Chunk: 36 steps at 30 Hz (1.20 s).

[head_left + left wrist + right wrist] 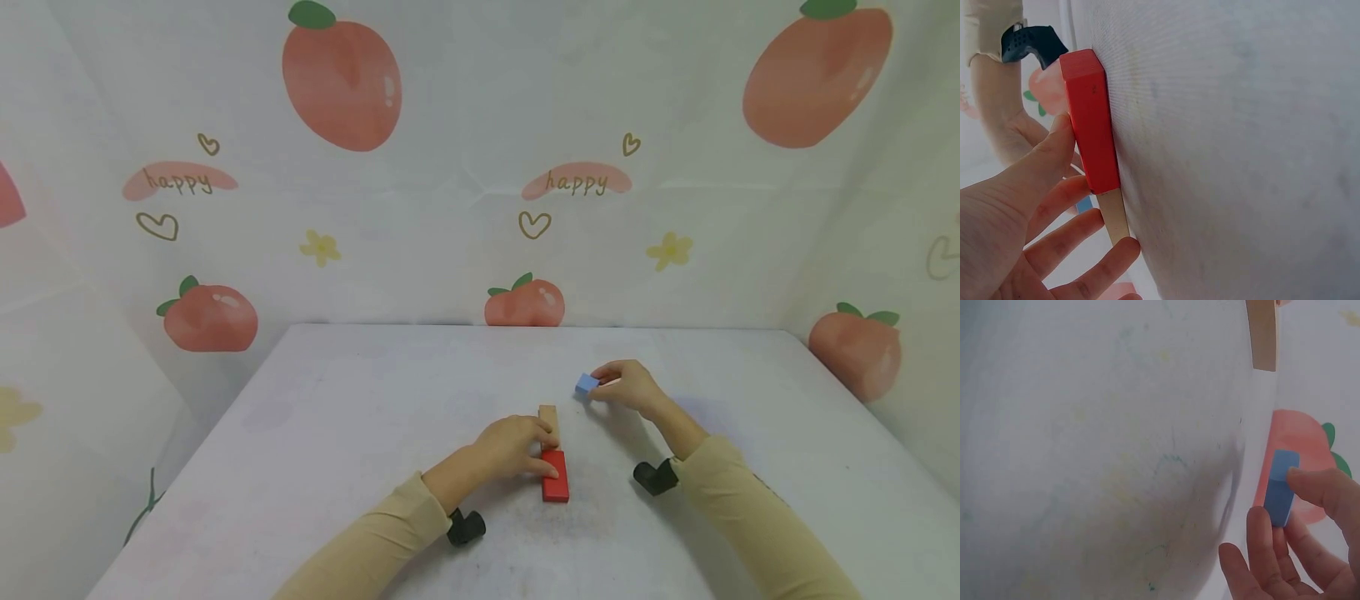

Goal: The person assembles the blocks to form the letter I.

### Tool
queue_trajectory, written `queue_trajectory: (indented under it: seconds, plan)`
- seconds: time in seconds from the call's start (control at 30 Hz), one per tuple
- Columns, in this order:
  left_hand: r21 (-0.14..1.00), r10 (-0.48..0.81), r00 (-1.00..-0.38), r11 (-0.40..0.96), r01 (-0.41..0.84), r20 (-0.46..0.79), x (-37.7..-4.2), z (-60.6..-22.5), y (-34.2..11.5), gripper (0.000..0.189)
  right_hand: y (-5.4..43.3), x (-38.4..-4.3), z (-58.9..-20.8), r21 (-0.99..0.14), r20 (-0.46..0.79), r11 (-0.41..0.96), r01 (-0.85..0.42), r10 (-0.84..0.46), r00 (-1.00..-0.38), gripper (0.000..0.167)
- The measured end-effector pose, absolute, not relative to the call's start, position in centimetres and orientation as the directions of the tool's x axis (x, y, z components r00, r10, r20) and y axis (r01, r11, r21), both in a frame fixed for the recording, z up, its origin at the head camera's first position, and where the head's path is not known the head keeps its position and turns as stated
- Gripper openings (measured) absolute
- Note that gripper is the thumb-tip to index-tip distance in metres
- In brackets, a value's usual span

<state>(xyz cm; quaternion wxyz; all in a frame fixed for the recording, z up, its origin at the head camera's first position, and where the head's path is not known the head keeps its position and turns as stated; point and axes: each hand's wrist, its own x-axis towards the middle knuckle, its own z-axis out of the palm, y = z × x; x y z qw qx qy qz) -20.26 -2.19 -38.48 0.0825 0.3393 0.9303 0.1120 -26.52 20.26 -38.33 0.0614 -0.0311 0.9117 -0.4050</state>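
Observation:
A red rectangular block (556, 485) and a plain wooden block (548, 413) lie end to end in a line on the table. My left hand (508, 446) rests on them from the left side: its thumb touches the red block (1090, 119), while the spread fingers reach to the wooden block (1114, 215). Farther back and to the right, my right hand (632, 390) pinches a small blue block (585, 384) between thumb and fingers. In the right wrist view the blue block (1280, 487) appears held off the table, apart from the wooden block (1263, 334).
The white table (337, 433) has faint coloured smudges. Behind it hangs a white cloth (450, 250) printed with peaches, hearts and flowers. A black wrist mount (467, 528) sits on the left wrist, another black mount (656, 477) on the right.

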Motion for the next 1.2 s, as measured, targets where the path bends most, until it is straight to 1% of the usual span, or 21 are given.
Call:
queue_trajectory:
  seconds: [0.33,0.77,1.2]
  plan:
    - [0.289,0.645,-0.759,0.746,0.601,-0.089,-20.3,-38.5,-2.2,0.039,19.9,-26.6,-38.4,-0.741,-0.052,0.668,-0.064,-0.152,-0.987,0.038]
    - [0.266,0.666,-0.744,0.727,0.633,-0.050,-20.3,-38.6,-2.3,0.038,19.2,-26.6,-38.3,-0.745,-0.045,0.661,-0.093,-0.189,-0.981,0.036]
    - [0.266,0.664,-0.746,0.729,0.630,-0.053,-20.4,-38.6,-2.2,0.038,18.4,-26.8,-38.3,-0.754,-0.073,0.654,-0.065,-0.182,-0.981,0.036]
